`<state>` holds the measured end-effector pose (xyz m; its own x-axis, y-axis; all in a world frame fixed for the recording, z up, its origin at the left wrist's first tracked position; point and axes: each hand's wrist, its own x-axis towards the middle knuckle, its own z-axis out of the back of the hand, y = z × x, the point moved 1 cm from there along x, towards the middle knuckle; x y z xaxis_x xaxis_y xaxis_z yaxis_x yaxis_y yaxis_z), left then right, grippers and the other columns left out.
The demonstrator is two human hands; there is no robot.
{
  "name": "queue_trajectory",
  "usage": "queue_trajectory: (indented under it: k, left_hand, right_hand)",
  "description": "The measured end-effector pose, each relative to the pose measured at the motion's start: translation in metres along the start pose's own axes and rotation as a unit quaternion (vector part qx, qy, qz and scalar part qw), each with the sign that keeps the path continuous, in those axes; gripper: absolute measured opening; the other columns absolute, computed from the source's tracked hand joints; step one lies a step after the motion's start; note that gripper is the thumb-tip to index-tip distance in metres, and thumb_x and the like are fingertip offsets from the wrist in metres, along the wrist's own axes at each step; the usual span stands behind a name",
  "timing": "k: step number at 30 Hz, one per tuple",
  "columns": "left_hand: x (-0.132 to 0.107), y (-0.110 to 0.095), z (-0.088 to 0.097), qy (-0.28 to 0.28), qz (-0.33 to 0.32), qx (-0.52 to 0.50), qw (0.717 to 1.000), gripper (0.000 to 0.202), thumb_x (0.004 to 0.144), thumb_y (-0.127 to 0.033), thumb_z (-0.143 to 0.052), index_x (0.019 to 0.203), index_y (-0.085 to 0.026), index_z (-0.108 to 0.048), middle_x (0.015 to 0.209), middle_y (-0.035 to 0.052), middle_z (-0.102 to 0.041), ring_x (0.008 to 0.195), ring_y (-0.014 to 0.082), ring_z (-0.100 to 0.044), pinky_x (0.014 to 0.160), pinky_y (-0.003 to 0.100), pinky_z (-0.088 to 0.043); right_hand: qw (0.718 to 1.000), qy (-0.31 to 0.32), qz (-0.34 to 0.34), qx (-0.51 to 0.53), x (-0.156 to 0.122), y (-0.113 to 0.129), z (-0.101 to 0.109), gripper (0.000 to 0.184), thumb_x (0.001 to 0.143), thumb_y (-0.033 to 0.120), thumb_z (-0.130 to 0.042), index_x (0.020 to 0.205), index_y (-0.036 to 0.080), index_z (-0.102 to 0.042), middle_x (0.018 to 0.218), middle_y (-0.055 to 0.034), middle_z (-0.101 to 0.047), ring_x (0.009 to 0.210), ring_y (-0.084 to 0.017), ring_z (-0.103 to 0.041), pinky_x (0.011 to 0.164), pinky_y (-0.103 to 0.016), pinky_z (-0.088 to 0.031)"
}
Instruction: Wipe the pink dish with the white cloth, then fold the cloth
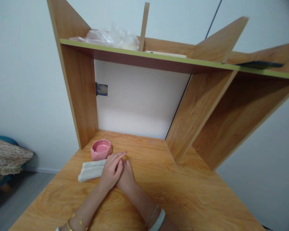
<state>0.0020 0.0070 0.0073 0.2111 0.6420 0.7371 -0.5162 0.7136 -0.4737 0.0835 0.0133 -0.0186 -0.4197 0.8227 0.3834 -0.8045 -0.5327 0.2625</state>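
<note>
Your left hand (112, 171) lies flat on top of your right hand (127, 179). Both are spread open and hold nothing. The folded white cloth (90, 170) lies on the counter (183, 192), just left of your hands, touching your left hand. Its long side runs left to right. A pink ashtray (101, 149) sits just behind it. No writing shows.

Lower centre: a desk (183, 192) bears a folded cloth (90, 170), with a dish (101, 149) just behind it. The left hand (110, 171) lies over the right hand (126, 178) at the cloth's right end. Upper frame: a shelf (159, 59) carries a plastic bag (110, 37) at left and a flat device (258, 64) at far right.
</note>
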Motion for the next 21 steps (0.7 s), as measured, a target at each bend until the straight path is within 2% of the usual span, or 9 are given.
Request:
queue_trajectory:
  k: [2,6,9,12,16,19,21]
  left_hand:
    - [0.000,0.001,-0.001,0.001,0.002,-0.005,1.000,0.029,0.085,-0.019,-0.034,0.108,-0.019,-0.052,0.104,0.0074,-0.059,0.097,0.0194,-0.052,0.085,0.036,-0.039]
    - [0.000,0.004,-0.001,-0.011,0.004,-0.002,1.000,0.029,0.085,-0.019,-0.034,0.108,-0.019,-0.052,0.103,0.0072,-0.059,0.097,0.0189,-0.052,0.085,0.034,-0.039]
    - [0.002,0.009,0.001,-0.031,0.014,0.028,0.999,0.030,0.084,-0.020,-0.034,0.109,-0.019,-0.052,0.103,0.0067,-0.059,0.097,0.0197,-0.052,0.085,0.035,-0.038]
    - [0.006,0.021,0.006,-0.061,0.050,0.078,0.994,0.029,0.083,-0.022,-0.035,0.107,-0.019,-0.052,0.101,0.0066,-0.059,0.096,0.0210,-0.051,0.086,0.038,-0.037]
    - [0.013,0.043,0.019,-0.106,0.131,0.142,0.975,0.028,0.083,-0.025,-0.035,0.103,-0.018,-0.052,0.104,0.0080,-0.056,0.101,0.0236,-0.048,0.091,0.043,-0.032]
    - [0.012,0.062,0.032,-0.144,0.224,0.155,0.951,0.034,0.081,-0.030,-0.038,0.110,-0.016,-0.047,0.111,0.0109,-0.047,0.108,0.0259,-0.043,0.092,0.043,-0.034]
    - [0.010,0.075,0.038,-0.138,0.305,0.146,0.931,0.044,0.078,-0.034,-0.041,0.116,-0.011,-0.040,0.118,0.0152,-0.039,0.111,0.0278,-0.041,0.093,0.044,-0.033]
  right_hand:
    - [1.000,0.008,-0.020,-0.020,-0.005,-0.020,0.013,0.022,0.081,0.016,-0.039,0.092,0.020,-0.057,0.088,-0.0073,-0.062,0.087,-0.022,-0.050,0.077,-0.036,-0.032]
    - [0.993,0.008,-0.099,-0.063,-0.026,-0.076,0.046,0.020,0.076,0.015,-0.047,0.090,0.024,-0.057,0.089,-0.0012,-0.063,0.088,-0.018,-0.050,0.079,-0.032,-0.029]
    - [0.980,-0.008,-0.173,-0.098,-0.048,-0.116,0.068,0.022,0.074,0.011,-0.046,0.088,0.023,-0.057,0.088,-0.0017,-0.063,0.087,-0.019,-0.051,0.078,-0.032,-0.028]
    - [0.959,-0.036,-0.247,-0.132,-0.069,-0.145,0.082,0.023,0.074,0.011,-0.043,0.089,0.020,-0.057,0.088,-0.0061,-0.062,0.087,-0.022,-0.050,0.074,-0.034,-0.029]
    - [0.942,-0.062,-0.291,-0.157,-0.080,-0.157,0.087,0.029,0.072,0.011,-0.043,0.098,0.017,-0.055,0.097,-0.0111,-0.057,0.093,-0.026,-0.046,0.075,-0.035,-0.030]
    - [0.955,-0.058,-0.248,-0.149,-0.076,-0.150,0.081,0.040,0.071,0.013,-0.047,0.110,0.020,-0.050,0.104,-0.0087,-0.053,0.098,-0.025,-0.043,0.080,-0.034,-0.030]
    - [0.970,-0.041,-0.200,-0.134,-0.071,-0.141,0.076,0.043,0.070,0.016,-0.050,0.113,0.022,-0.048,0.106,-0.0074,-0.052,0.099,-0.024,-0.043,0.082,-0.034,-0.030]
